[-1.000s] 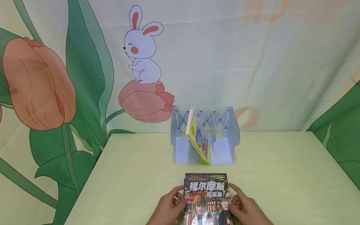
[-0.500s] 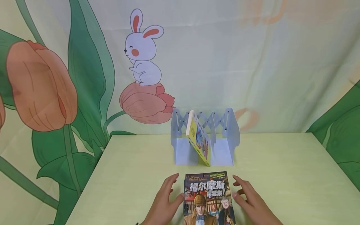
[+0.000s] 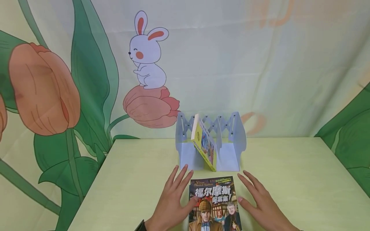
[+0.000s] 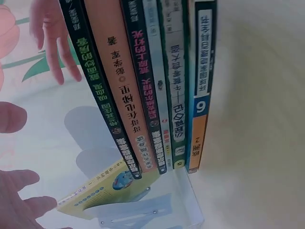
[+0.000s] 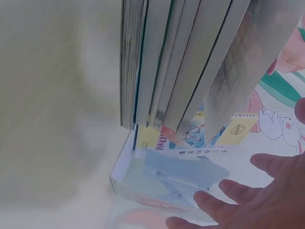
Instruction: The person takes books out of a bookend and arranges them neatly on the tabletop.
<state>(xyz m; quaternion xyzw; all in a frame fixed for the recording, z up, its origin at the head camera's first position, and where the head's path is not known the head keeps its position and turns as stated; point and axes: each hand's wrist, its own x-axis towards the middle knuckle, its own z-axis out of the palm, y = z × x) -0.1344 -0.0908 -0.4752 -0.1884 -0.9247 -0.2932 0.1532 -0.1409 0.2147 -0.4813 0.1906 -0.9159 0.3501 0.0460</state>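
A stack of several books lies near the front of the table, with a detective-story book (image 3: 214,205) face up on top. The left wrist view shows its spines (image 4: 128,95), the right wrist view its page edges (image 5: 167,71). My left hand (image 3: 173,202) is spread at the stack's left side, its thumb overlapping the cover in the head view; whether it touches cannot be told. At the right side, my right hand (image 3: 263,205) has its fingers extended, thumb close to the edge. Neither hand grips anything.
Behind the stack stands a pale blue expandable book rack (image 3: 228,157). One yellow-green book (image 3: 206,144) leans tilted inside it, against a divider. A printed cloth with a rabbit (image 3: 148,64) and tulips hangs behind the table (image 3: 138,166).
Both hands have let go of the stack's sides and spread their fingers, reaching slightly farther forward. The stack and the rack stay in place; the head view has tilted a little.
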